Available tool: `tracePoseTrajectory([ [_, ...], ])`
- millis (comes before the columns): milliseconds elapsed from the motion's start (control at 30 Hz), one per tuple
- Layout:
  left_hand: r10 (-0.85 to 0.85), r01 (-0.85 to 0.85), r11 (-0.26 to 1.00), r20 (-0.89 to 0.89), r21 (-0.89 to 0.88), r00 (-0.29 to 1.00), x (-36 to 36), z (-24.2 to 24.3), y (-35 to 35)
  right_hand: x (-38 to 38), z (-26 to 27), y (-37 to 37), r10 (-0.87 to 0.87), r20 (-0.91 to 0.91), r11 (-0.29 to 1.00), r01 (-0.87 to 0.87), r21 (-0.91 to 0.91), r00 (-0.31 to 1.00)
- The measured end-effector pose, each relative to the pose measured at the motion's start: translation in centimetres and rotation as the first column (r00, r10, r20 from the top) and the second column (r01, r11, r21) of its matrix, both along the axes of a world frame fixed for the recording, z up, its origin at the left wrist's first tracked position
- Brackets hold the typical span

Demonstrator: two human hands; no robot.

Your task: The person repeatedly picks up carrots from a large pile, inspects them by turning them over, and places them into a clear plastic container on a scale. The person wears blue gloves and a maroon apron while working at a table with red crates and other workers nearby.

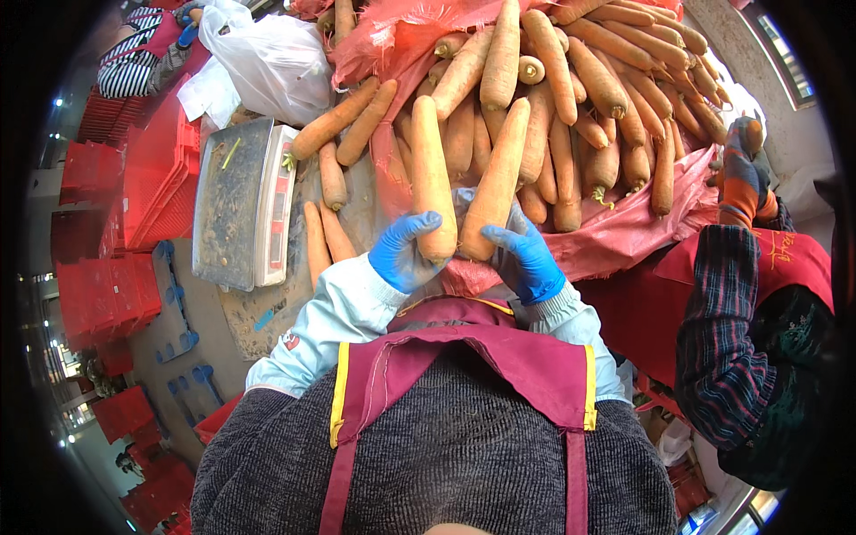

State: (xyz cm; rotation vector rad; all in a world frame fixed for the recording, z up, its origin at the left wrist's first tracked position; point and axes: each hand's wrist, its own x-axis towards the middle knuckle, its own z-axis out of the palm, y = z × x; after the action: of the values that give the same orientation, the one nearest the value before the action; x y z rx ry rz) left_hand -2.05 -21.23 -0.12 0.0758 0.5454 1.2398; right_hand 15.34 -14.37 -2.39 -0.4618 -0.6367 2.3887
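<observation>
My left hand [408,253], in a blue glove, is closed around the thick end of a large carrot [431,170] whose narrow end points away from me. Beside it, my right hand [525,253], gloved in blue too, grips the thick end of another carrot [496,180], tilted to the right. Just beyond both hands lies a big heap of carrots [598,150] on a torn red woven plastic sack [602,251]. Several loose carrots [332,175] rest on the table to the left of the sack.
A dirty-topped weighing scale [234,200] stands left on the table [251,321], near a white plastic bag [267,60]. Stacked red plastic crates [160,180] are farther left. At the right is a co-worker's gloved hand [739,174] with a striped sleeve; another person [134,67] is at upper left.
</observation>
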Motion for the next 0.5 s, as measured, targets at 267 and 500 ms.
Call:
tracePoseTrajectory([
  [267, 0.025, -0.025, 0.999, -0.006, 0.024, 1.0, -0.02, -0.05, -0.19, -0.16, -0.98, -0.54, 0.08, -0.087, 0.982, -0.093, -0.162, 0.993],
  [500, 0.014, -0.012, 1.0, -0.176, 0.012, 0.984, -0.06, -0.88, -0.48, -0.27, -0.39, -0.66, 0.078, -0.036, 0.996, -0.077, 0.039, 0.996],
])
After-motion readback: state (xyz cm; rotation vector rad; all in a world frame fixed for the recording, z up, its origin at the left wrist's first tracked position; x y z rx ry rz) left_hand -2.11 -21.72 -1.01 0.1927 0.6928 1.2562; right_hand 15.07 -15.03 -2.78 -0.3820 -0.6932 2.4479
